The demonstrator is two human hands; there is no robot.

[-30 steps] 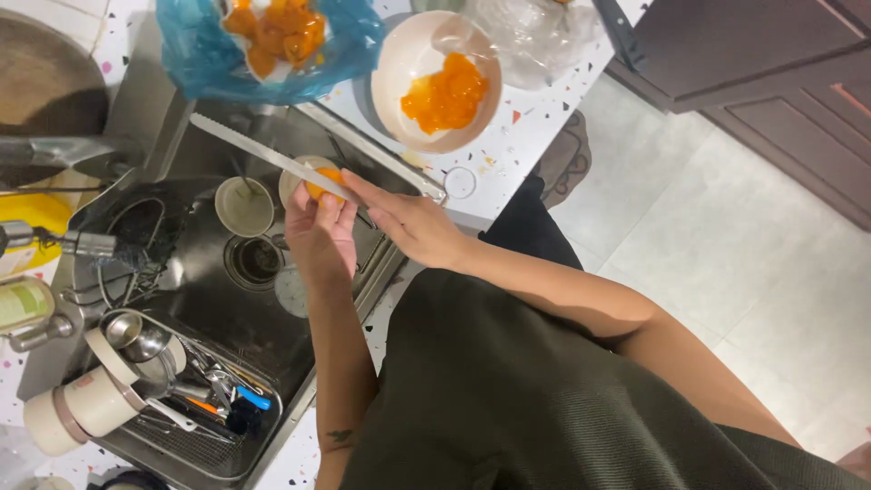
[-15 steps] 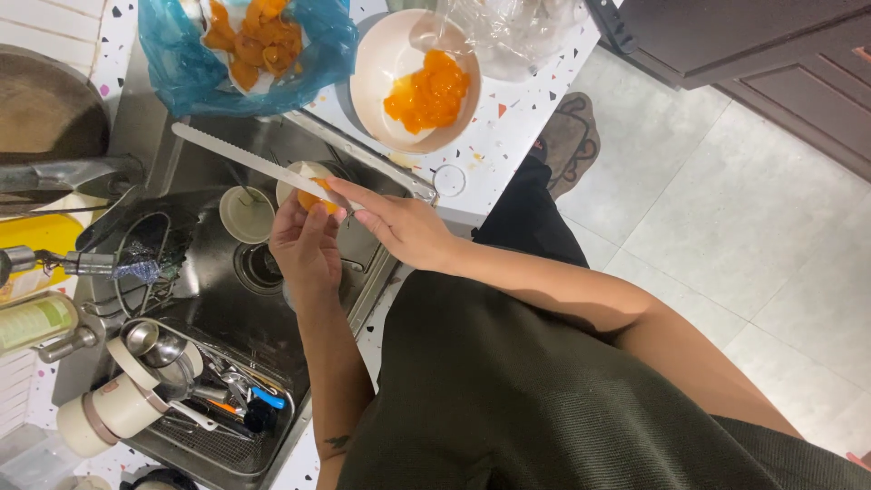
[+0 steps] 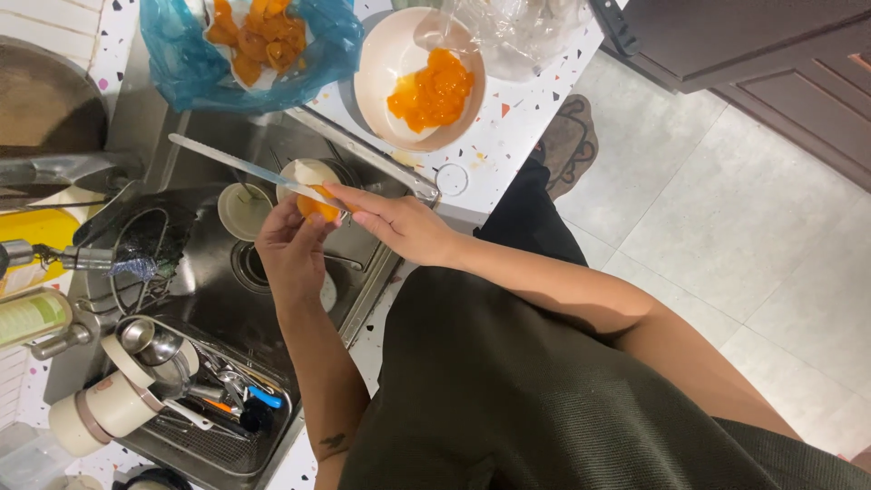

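Over the steel sink, my left hand cups a small orange piece of fruit. A long knife is gripped in my right hand, its blade laid across the fruit and pointing to the upper left. On the speckled counter beyond the sink stands a pale bowl with orange fruit flesh in it. A blue plastic bag to its left holds orange peels.
A small cup and a round drain lie in the sink. Cutlery and a metal cup fill a wire rack. A tap, a yellow sponge and a dark pan are at the left. Tiled floor spreads to the right.
Both hands with the knife and fruit stay together over the sink; the blade has shifted slightly along the fruit. The view has drifted a little.
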